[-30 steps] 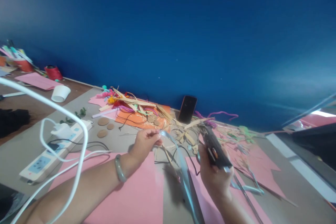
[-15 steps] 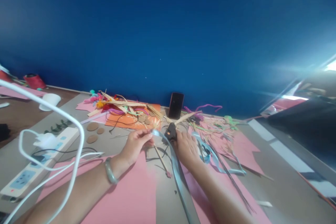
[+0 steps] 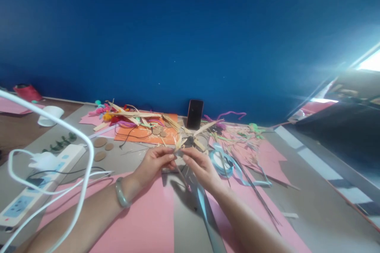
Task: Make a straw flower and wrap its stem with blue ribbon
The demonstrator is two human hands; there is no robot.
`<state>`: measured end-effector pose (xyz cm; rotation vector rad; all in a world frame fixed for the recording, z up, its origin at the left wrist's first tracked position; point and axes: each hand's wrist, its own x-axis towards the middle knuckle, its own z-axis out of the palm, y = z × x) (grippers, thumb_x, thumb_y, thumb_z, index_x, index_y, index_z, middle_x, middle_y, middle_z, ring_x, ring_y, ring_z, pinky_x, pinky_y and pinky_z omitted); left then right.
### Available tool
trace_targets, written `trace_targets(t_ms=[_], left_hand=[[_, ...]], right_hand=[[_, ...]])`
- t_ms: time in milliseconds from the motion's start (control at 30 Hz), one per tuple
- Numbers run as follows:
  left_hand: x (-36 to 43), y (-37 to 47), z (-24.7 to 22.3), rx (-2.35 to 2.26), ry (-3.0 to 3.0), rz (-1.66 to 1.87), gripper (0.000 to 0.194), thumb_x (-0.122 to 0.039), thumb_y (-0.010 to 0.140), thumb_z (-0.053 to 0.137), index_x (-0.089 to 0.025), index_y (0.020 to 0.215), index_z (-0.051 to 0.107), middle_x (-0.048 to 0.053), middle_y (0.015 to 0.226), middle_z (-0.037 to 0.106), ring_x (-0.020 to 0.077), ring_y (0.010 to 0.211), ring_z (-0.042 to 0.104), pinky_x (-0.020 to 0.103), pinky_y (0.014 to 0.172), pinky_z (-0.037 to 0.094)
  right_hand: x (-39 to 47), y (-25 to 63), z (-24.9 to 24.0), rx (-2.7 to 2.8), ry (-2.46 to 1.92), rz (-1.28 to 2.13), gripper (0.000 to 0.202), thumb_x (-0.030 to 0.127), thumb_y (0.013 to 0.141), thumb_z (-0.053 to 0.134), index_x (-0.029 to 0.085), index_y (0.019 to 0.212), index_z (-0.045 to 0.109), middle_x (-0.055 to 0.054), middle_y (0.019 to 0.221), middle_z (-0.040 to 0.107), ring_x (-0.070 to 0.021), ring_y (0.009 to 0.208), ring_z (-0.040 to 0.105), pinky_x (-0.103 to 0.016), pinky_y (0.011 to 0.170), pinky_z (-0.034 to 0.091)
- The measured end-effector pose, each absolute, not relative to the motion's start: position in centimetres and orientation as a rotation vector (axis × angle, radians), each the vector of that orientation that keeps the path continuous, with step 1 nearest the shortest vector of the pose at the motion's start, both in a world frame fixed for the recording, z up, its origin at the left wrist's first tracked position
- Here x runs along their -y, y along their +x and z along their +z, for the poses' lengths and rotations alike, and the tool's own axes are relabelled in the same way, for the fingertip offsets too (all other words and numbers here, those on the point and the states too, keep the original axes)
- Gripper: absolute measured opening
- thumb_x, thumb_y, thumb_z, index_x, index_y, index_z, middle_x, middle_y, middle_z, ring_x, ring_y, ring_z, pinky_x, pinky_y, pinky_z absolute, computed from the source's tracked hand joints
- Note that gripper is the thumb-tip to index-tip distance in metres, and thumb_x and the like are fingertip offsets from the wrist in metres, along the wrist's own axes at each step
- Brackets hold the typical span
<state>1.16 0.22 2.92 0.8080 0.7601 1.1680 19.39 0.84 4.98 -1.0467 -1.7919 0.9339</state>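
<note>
My left hand [image 3: 156,163] pinches the top of a thin stick [image 3: 182,176] with pale straw-like strips [image 3: 179,142] fanning out above the fingers. The fingertips of my right hand [image 3: 202,167] meet those of the left and are closed on a light blue ribbon [image 3: 177,153] at the stick's top. A long length of blue ribbon [image 3: 203,201] trails below my right hand toward the near edge. Just behind the fingers lies a black object [image 3: 190,141], partly hidden. The ribbon roll [image 3: 219,162] rests right of my right hand.
A phone [image 3: 195,114] leans on the blue wall. Pink sheets [image 3: 139,213] lie under my forearms. Craft scraps cover an orange sheet [image 3: 139,135]. Cardboard discs [image 3: 100,142] sit at left, near a power strip [image 3: 41,185] and a white cable [image 3: 89,158] crossing the view.
My right hand has left the black object and moved left to the ribbon beside my left hand. The view has shifted slightly. My left hand keeps its pinch.
</note>
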Motion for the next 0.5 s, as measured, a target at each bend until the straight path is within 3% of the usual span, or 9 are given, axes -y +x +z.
trace_targets(t_ms=[233,500], left_hand=[[-0.2,1.1,2.2,-0.822,0.933,1.176,0.024,-0.030,0.073,0.076,-0.013,0.090,0.073,0.005,0.068,0.069,0.0132,0.062,0.064,0.024,0.064,0.053],[0.0,1.3,2.6,-0.906,1.009,1.202,0.026,-0.033,0.072,0.076,-0.012,0.086,0.074,0.005,0.065,0.068,0.0137,0.058,0.063,0.026,0.061,0.054]], right_hand=[[0.1,18.0,4.9,1.468,-1.107,1.245,0.023,0.036,0.081,0.067,0.017,0.092,0.074,-0.006,0.091,0.074,-0.0218,0.086,0.066,-0.035,0.083,0.051],[0.3,17.4,4.6,1.357,-1.125,1.205,0.021,0.037,0.078,0.070,0.019,0.084,0.077,-0.005,0.083,0.072,-0.0187,0.075,0.063,-0.033,0.076,0.051]])
